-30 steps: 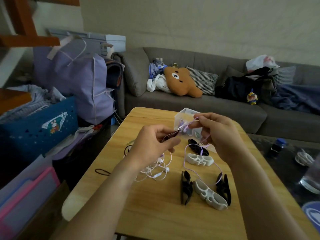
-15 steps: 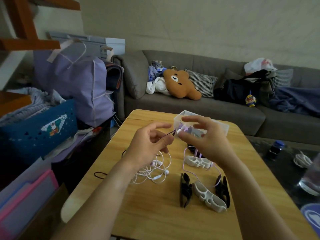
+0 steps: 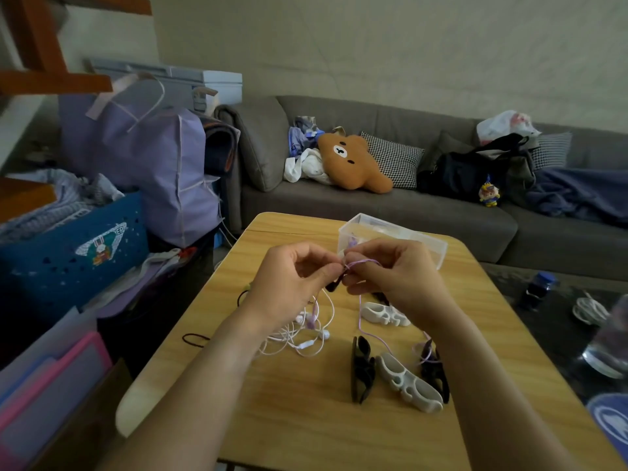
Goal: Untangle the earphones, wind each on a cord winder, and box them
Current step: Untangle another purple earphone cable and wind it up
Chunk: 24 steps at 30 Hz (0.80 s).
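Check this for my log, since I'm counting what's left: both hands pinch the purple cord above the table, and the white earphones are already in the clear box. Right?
Not quite. In the head view the white earphones are not in the clear box; they lie in a loose tangle on the table, under the left hand. The rest stands: the left hand and right hand pinch the purple cord above the table.

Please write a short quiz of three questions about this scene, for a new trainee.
1. True or false: both hands pinch the purple cord above the table.
2. Which colour are the earphones lying tangled under the left hand? A black, B white, C green.
3. What stands on the table behind the right hand?

Key
1. True; the left hand also holds a dark winder.
2. B; the white earphones are not yet wound.
3. A clear box.
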Each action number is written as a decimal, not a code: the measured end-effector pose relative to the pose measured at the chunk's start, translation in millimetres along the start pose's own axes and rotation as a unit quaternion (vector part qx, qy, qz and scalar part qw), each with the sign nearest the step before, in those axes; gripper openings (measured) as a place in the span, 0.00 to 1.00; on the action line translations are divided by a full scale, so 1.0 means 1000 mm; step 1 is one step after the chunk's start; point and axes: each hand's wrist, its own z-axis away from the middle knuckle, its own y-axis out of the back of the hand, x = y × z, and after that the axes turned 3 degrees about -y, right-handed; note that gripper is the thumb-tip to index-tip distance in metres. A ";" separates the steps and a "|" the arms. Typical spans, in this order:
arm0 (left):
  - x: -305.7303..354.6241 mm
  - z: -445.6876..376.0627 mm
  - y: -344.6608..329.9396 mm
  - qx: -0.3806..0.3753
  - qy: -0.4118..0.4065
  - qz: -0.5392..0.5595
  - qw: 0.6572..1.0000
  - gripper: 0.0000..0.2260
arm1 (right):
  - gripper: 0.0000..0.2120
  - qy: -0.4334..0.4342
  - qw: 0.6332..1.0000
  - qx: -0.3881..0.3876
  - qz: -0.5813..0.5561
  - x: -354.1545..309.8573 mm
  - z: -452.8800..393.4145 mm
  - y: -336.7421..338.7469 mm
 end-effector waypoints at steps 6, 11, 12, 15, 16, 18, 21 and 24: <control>-0.001 0.001 -0.004 0.044 -0.034 -0.048 0.997 0.02 | 0.10 -0.045 0.994 -0.046 -0.090 -0.003 0.001 -0.001; -0.002 0.001 -0.005 0.052 -0.021 -0.015 0.998 0.02 | 0.17 -0.019 0.996 -0.067 -0.055 0.004 0.002 -0.007; -0.002 0.001 -0.005 0.053 -0.017 -0.011 0.998 0.02 | 0.16 -0.021 0.995 -0.062 -0.070 0.006 0.001 -0.009; 0.000 0.000 -0.002 0.061 -0.028 -0.031 0.997 0.04 | 0.14 -0.027 0.995 -0.030 -0.087 0.003 0.002 -0.010; 0.001 0.000 0.000 0.054 -0.031 -0.038 0.997 0.05 | 0.14 -0.024 0.996 -0.019 -0.080 0.003 0.002 -0.010; 0.004 0.000 0.001 0.035 -0.031 -0.051 0.998 0.05 | 0.14 -0.005 0.999 0.014 -0.052 0.002 0.001 -0.008; 0.006 0.000 0.002 0.021 -0.011 -0.022 0.999 0.05 | 0.12 0.031 0.998 0.041 -0.024 0.000 0.002 -0.005; 0.009 0.001 0.003 -0.005 -0.007 0.019 1.000 0.05 | 0.11 0.053 0.998 0.027 -0.007 -0.003 0.005 -0.004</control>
